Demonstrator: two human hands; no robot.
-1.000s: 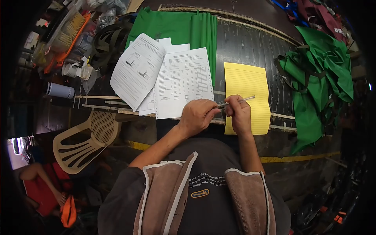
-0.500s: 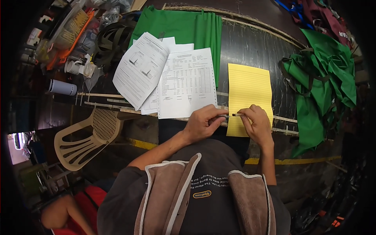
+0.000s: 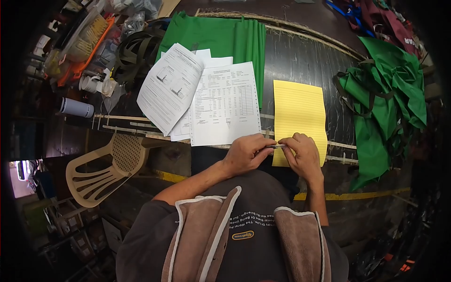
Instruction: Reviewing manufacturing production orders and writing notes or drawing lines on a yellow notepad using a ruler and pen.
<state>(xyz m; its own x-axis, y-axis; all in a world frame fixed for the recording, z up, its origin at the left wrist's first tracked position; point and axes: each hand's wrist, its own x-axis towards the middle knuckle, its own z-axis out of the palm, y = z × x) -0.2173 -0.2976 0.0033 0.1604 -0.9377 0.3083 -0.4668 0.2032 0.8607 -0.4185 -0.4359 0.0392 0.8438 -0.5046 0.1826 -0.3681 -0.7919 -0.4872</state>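
Note:
My left hand [image 3: 246, 151] and my right hand [image 3: 303, 156] meet just over the table's near edge, each with fingers pinched. Between their fingertips runs a thin, short pen [image 3: 277, 146], mostly covered by the fingers. Under my right hand lies a yellow lined sheet [image 3: 299, 108], its lower end hanging past the table edge. Left of it, a white printed form [image 3: 225, 101] lies near my left hand. More printed pages [image 3: 167, 89], slightly curled, overlap beside the form.
Folded green fabric [image 3: 206, 35] lies behind the papers on the dark table [image 3: 289, 56]. Crumpled green bags [image 3: 385, 103] hang over the right side. A plastic bin [image 3: 89, 40], black straps [image 3: 136, 51] and a white cylinder [image 3: 76, 107] crowd the left. A beige chair [image 3: 110, 167] stands left.
My hands have come together, closing the gap between the two pen pieces they held apart. The person in red at the lower left is out of view.

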